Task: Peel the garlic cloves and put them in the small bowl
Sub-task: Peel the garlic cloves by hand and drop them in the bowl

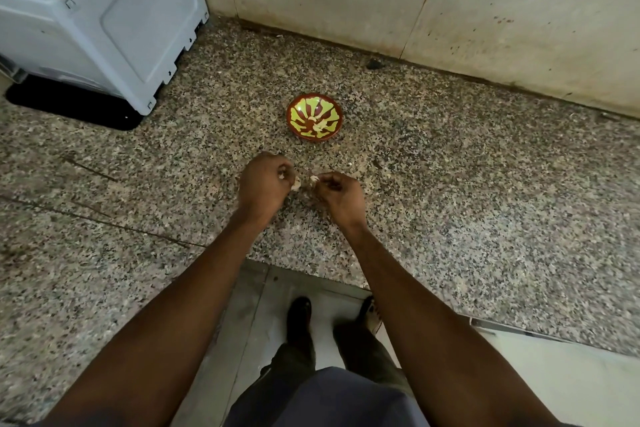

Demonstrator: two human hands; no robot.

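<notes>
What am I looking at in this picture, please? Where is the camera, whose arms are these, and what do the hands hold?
There is no machine here. The camera sits on a person's head and looks down, so the two arms are the person's own. The left hand and the right hand each pinch a small pale bit of garlic above a speckled stone counter. Whether it is clove or peel is too small to tell. Beyond the hands stands a small red and yellow bowl with a few pale cloves inside. A grey appliance stands at the far left.

Open counter point(450, 184) between hands and bowl point(314, 117)
</notes>
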